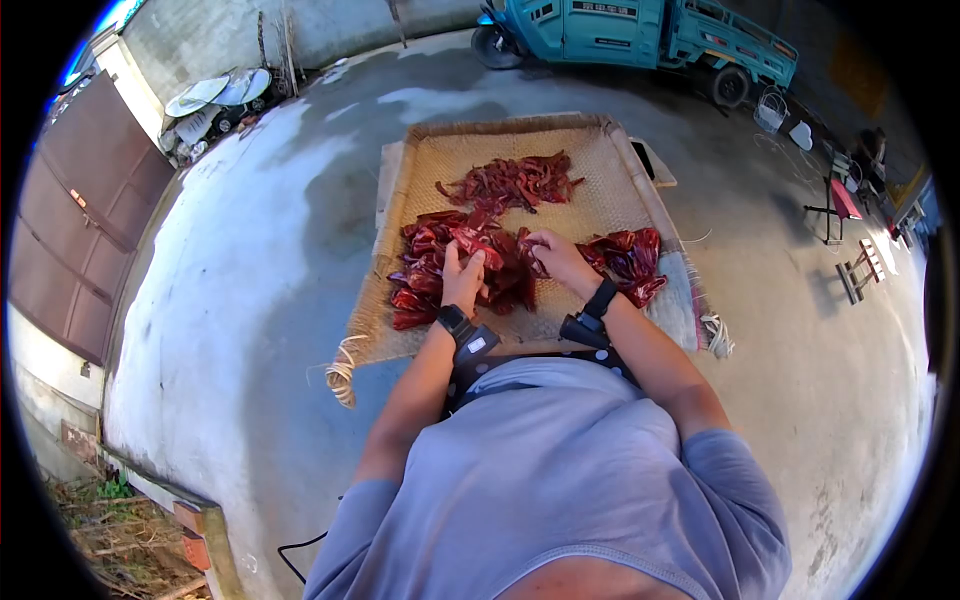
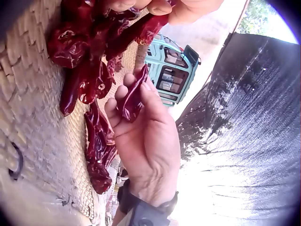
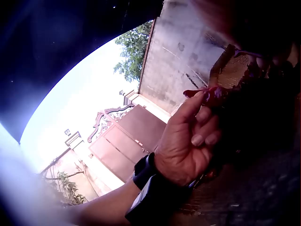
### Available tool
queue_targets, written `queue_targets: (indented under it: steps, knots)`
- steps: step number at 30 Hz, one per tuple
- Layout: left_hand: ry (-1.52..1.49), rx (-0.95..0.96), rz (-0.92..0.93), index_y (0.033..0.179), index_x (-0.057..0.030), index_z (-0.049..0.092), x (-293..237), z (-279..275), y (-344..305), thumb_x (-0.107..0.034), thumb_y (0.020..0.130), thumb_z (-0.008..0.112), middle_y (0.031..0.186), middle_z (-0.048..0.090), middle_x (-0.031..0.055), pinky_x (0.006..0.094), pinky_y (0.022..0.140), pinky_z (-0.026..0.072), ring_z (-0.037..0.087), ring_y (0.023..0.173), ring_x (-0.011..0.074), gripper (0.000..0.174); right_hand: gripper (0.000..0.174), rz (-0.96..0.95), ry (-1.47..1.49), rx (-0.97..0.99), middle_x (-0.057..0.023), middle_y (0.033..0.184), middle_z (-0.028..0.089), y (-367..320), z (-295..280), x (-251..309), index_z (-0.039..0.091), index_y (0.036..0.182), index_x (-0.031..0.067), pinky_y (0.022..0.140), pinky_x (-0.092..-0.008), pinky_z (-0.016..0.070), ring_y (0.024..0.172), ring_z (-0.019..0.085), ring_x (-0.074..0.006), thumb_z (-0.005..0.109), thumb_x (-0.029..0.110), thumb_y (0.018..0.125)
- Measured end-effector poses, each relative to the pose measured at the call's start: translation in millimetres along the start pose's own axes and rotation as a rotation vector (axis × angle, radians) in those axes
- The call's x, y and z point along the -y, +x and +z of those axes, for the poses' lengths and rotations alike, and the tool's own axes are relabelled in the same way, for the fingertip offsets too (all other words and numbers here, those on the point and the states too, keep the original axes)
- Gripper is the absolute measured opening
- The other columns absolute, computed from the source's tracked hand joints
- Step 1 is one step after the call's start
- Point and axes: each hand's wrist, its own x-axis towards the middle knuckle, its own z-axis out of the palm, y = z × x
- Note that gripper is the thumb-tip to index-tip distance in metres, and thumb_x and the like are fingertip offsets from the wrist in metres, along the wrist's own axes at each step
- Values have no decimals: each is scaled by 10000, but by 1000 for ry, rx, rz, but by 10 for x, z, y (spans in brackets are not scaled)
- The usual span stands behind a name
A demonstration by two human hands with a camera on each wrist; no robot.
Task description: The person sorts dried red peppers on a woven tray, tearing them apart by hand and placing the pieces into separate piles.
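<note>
A woven tray (image 1: 600, 205) is in front of me at waist height, with dark red dried chili peppers in heaps. My left hand (image 1: 462, 282) is over the near heap (image 1: 420, 255), its thumb and fingers pinching a dried chili (image 3: 215, 95). Beside it, my right hand (image 1: 565, 262) grips another dried chili (image 2: 132, 101) between thumb and fingers, upright in the left wrist view. Right of that hand lies a cluster of glossy chilies (image 1: 638, 262). Farther back on the tray is a heap of thinner, shrivelled chilies (image 1: 520, 182).
Tied bundles (image 1: 342, 378) stick out at the tray's near corners. A dark flat object (image 1: 643, 158) lies at its right edge. Beyond stands a teal three-wheeled truck (image 1: 612, 38). A brown metal gate (image 1: 92, 215) is on the left, a small wooden stool (image 1: 862, 270) on the right.
</note>
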Motion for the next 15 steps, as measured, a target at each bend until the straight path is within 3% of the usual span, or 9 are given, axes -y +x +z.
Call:
queue_targets:
  steps: [2,4,7,8,11,12,15]
  knots:
    - [19,-32,45,1456,-197,329,-176,115,-112,-173,971,634,683,491,-18,232,413,397,406,503,67,574,218,-210,-228,-57,-51,944,656,-32,28,80,628,1159,15,722,-270,510,778,612,-127,585,109,967]
    - [68,-40,102,1605,-241,89,-221,124,-131,-155,954,655,714,494,-19,219,404,392,430,517,68,866,211,-198,-331,-91,-82,985,684,-39,35,155,656,1107,16,757,-297,512,826,643,-154,615,120,928]
    - [86,-31,117,1598,-233,157,-193,81,-111,-178,943,677,746,512,-17,220,400,384,427,514,63,838,226,-211,-246,-109,-95,1009,697,-35,105,292,663,1095,16,790,-307,512,890,652,-165,647,134,903]
    - [108,34,106,1546,-178,332,-166,49,-105,-213,932,700,752,516,-20,215,405,370,432,517,58,716,236,-221,-178,-112,-95,1010,696,-23,148,338,659,1102,16,798,-305,511,911,649,-164,656,138,901]
    - [264,120,76,1440,-112,490,-55,42,-34,-232,935,701,726,518,-27,208,412,354,443,513,52,561,237,-237,96,-88,-84,989,688,126,333,327,649,1098,9,799,-302,511,918,637,-153,668,137,900]
    - [196,102,103,1311,-72,575,-71,98,-66,-249,949,686,720,533,-29,204,418,344,457,522,46,418,237,-220,61,-56,-76,983,685,-33,377,571,643,1097,5,798,-304,513,914,635,-151,666,152,912]
    - [271,149,12,1216,-28,601,-36,-9,-17,-256,981,643,720,496,-30,220,430,374,416,527,47,330,252,-164,103,4,-96,999,685,-122,402,660,641,1106,12,789,-316,518,884,652,-187,664,174,914]
